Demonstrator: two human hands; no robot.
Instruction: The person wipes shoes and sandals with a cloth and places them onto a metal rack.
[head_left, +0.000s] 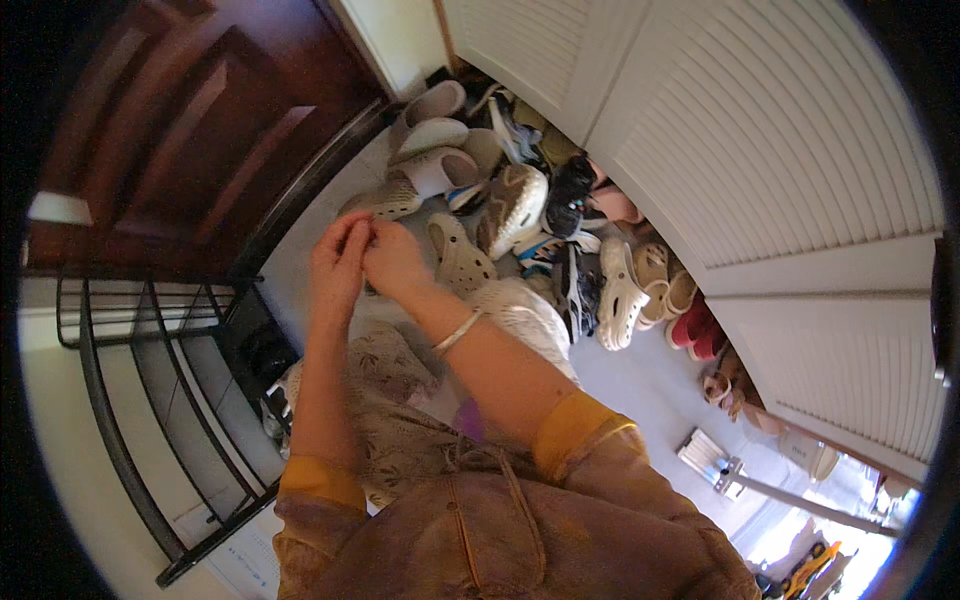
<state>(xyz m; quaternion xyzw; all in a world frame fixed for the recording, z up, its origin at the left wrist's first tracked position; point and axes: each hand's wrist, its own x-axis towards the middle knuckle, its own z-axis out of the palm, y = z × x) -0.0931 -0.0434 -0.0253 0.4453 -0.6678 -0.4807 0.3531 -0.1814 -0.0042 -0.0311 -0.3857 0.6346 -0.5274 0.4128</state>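
My left hand (334, 259) and my right hand (395, 257) meet in front of me, their curled fingers touching. Whether something small is pinched between them I cannot tell; the fingertips are blurred and partly hidden. Just beyond them, a beige clog with holes (397, 198) lies on the floor, partly covered by my hands. Another beige clog (459, 259) is right of my right hand. A brown and white sneaker (511, 210) lies past that clog. On my right wrist is a pale bangle (459, 332). Below my arms are my patterned trousers (405, 435).
Several slides (442, 171) and other shoes crowd the floor beside the white louvered doors (780, 142). A black metal rack (142, 390) stands at left, near the dark wooden door (202, 127). A long-handled floor tool (724, 472) lies at lower right, near a yellow toy vehicle (814, 570).
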